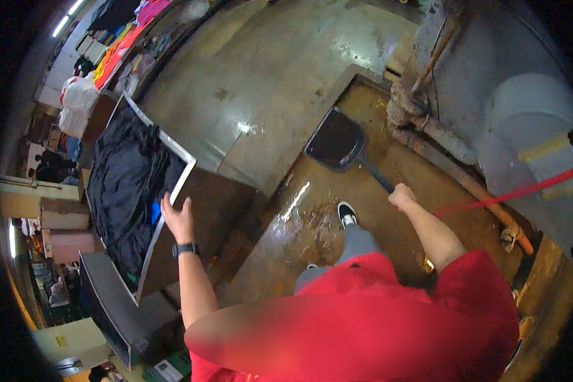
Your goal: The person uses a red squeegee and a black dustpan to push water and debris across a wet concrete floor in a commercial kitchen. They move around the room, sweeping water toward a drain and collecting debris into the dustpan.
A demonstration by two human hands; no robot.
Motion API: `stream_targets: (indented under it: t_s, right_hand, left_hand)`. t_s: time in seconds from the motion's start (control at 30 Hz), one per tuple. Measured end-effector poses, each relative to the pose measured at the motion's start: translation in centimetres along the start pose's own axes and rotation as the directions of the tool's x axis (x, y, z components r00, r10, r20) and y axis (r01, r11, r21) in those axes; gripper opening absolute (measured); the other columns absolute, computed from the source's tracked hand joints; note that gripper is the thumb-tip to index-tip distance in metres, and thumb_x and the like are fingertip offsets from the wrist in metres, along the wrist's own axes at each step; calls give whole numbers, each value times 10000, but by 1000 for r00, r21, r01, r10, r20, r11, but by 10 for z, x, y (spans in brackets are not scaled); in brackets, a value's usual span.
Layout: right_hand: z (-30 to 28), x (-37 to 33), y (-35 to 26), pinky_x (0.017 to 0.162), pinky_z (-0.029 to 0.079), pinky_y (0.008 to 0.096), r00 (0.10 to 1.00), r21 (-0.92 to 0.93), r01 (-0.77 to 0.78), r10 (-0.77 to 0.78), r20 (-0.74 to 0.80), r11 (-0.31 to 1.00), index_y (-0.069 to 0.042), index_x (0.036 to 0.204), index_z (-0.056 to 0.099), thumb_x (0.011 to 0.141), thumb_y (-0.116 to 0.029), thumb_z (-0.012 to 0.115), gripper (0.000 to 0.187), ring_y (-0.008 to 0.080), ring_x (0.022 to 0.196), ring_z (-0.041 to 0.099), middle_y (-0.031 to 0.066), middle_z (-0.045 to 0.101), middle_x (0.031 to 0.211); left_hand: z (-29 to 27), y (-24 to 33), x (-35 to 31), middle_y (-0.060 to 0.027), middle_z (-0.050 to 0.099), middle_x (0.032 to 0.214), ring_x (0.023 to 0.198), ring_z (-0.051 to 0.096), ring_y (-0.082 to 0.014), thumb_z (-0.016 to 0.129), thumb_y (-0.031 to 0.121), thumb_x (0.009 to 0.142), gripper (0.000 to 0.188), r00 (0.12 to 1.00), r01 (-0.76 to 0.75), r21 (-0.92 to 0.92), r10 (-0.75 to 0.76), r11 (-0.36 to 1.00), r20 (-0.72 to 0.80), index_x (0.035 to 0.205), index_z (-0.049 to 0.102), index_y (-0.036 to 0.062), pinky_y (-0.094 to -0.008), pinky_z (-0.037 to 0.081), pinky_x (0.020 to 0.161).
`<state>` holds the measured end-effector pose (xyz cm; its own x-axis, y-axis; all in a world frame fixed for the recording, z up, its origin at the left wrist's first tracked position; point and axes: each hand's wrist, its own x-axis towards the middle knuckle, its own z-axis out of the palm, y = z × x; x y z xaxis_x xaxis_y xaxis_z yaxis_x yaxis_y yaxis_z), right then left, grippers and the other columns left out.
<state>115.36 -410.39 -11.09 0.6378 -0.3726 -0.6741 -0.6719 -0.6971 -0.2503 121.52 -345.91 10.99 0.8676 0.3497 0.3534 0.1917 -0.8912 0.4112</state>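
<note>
In my right hand is the handle of a black dustpan, my fingers wrapped round it. The wide dark pan tilts out ahead of me over the wet brown floor of a sunken area, near its raised edge. My left hand, a dark watch on its wrist, has its fingers spread at the pale rim of a large bin. A heap of black cloth fills the bin, and a small blue patch shows beside my fingers. Whether the hand presses on the rim I cannot tell.
Shallow water covers the floor round my shoe. A concrete ledge borders the sunken area. At the right are pipes, a red strap and a large grey tank. Bright folded cloth lies far left.
</note>
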Motion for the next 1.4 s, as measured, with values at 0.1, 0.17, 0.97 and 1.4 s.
stream_targets:
  t_s: [0.1, 0.17, 0.97, 1.4]
  right_hand:
    - [-39, 22, -37, 745, 534, 482, 994, -175, 76, -62, 85, 982, 22, 1011, 702, 883, -252, 616, 314, 359, 930, 687, 217, 705, 987]
    - [-66, 33, -59, 732, 535, 479, 984, -272, 167, -144, 101, 948, 29, 1001, 698, 900, -243, 609, 303, 349, 924, 685, 223, 699, 989]
    - [-139, 193, -204, 590, 466, 440, 960, -687, 279, -198, 197, 671, -14, 870, 678, 953, -247, 574, 268, 284, 687, 614, 147, 653, 785]
    - [-230, 290, -281, 855, 540, 469, 941, -894, 325, -203, 272, 308, -38, 1122, 711, 1005, -267, 520, 321, 295, 1096, 659, 173, 693, 1162]
  left_hand:
    - [10, 8, 8, -295, 378, 1491, 1406, 349, -416, 794, 250, 797, 782, 1000, -3, 98, 0, 995, 30, 1438, 421, 4, -485, 285, 1152]
    - [25, 17, 13, -305, 344, 1514, 1419, 311, -442, 791, 249, 805, 806, 998, 13, 118, -20, 993, 52, 1463, 390, 14, -508, 251, 1163]
    - [96, 107, 76, -242, 518, 1376, 1391, 357, -375, 517, 701, 865, 872, 900, 386, 334, -430, 860, 67, 1276, 531, -67, -810, 31, 1047]
    - [132, 115, 112, -209, 701, 867, 941, 660, -396, 477, 507, 985, 513, 860, 473, 546, -497, 692, -115, 986, 607, 11, -704, 222, 1075]
